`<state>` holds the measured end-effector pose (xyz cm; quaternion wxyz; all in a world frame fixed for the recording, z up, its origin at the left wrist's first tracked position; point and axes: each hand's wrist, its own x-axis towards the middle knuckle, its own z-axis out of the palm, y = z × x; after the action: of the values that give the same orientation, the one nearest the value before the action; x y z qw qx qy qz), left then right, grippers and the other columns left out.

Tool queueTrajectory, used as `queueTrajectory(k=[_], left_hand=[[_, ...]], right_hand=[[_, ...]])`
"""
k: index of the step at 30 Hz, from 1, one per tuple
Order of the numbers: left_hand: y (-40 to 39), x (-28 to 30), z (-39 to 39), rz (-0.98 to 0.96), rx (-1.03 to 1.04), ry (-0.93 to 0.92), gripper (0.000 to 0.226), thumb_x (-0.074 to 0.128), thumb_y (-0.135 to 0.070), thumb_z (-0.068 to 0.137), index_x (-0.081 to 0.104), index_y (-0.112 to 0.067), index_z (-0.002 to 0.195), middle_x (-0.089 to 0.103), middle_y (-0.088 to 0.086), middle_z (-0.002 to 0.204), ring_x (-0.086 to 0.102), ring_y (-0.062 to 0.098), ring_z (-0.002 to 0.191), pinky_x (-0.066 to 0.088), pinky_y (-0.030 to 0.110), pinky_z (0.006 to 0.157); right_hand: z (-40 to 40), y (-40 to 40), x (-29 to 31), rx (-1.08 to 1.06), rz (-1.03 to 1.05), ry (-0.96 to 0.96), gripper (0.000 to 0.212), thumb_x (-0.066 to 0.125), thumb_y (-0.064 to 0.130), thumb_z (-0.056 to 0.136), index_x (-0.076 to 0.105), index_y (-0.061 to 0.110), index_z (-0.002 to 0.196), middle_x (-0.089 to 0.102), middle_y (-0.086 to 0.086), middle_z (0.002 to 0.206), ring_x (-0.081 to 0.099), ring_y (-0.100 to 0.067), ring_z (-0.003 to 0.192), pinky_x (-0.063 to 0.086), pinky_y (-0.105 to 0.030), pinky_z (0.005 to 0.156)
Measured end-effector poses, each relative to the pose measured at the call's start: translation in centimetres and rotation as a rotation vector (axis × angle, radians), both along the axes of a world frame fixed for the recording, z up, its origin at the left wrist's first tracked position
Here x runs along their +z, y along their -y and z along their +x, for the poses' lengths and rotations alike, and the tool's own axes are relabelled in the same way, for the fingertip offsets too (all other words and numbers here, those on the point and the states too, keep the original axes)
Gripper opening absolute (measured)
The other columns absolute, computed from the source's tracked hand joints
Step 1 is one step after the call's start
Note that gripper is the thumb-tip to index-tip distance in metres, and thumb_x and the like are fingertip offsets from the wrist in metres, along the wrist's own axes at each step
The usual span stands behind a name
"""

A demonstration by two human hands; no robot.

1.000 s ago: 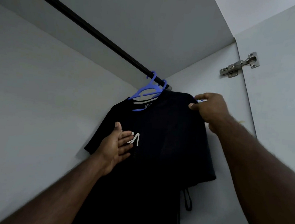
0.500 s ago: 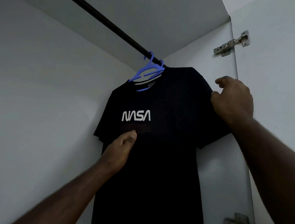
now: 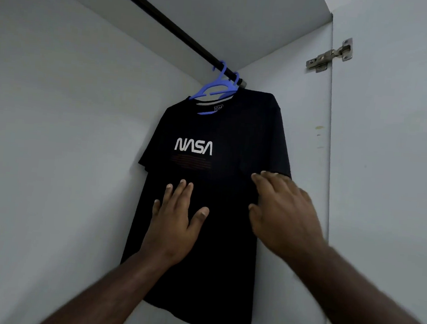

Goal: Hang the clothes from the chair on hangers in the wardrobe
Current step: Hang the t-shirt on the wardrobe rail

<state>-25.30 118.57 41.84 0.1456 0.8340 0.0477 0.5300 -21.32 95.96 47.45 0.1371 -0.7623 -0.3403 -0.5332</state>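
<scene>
Your left hand [image 3: 176, 220] and right hand [image 3: 282, 214], fingers straight and flat, press the black T-shirt [image 3: 225, 137] hanging from the blue hanger [image 3: 217, 87] on the wardrobe rail [image 3: 162, 20]

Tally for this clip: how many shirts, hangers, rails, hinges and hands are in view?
Shirts: 1, black shirt
Hangers: 1, blue hanger
Rails: 1, rail
Hinges: 1, hinge
Hands: 2, left hand, right hand
Total: 6

A black T-shirt [image 3: 229, 202] hangs on a blue hanger [image 3: 215, 88] from the rail [image 3: 167, 24]; below the rail, the left hand [image 3: 176, 218] and right hand [image 3: 280, 211] lie flat against the shirt.
</scene>
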Motion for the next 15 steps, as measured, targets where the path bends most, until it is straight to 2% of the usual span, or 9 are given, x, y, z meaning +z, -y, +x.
queueTrajectory(k=[8,15], left_hand=[[6.1,-2.8,-3.7,0.101,0.221,-0.022,0.083,0.004,-0.075,0.091,-0.007,-0.029,0.159,-0.018,-0.013,0.165,-0.031,0.006,0.147,-0.012,0.043,0.122],[13.7,-4.1,-5.9,0.127,0.346,-0.020,0.082,0.001,-0.072,0.092,-0.010,-0.028,0.159,-0.019,-0.010,0.165,-0.031,0.009,0.148,-0.017,0.040,0.119]], right_hand=[[-1.1,3.7,-4.2,0.036,-0.078,0.081,0.072,0.066,0.036,0.085,0.041,0.013,0.148,0.036,-0.012,0.157,0.033,-0.031,0.146,0.037,-0.052,0.113],[-2.1,9.4,-6.4,0.068,-0.093,0.116,0.075,0.068,0.037,0.082,0.041,0.011,0.148,0.034,-0.013,0.159,0.025,-0.030,0.150,0.030,-0.058,0.114]])
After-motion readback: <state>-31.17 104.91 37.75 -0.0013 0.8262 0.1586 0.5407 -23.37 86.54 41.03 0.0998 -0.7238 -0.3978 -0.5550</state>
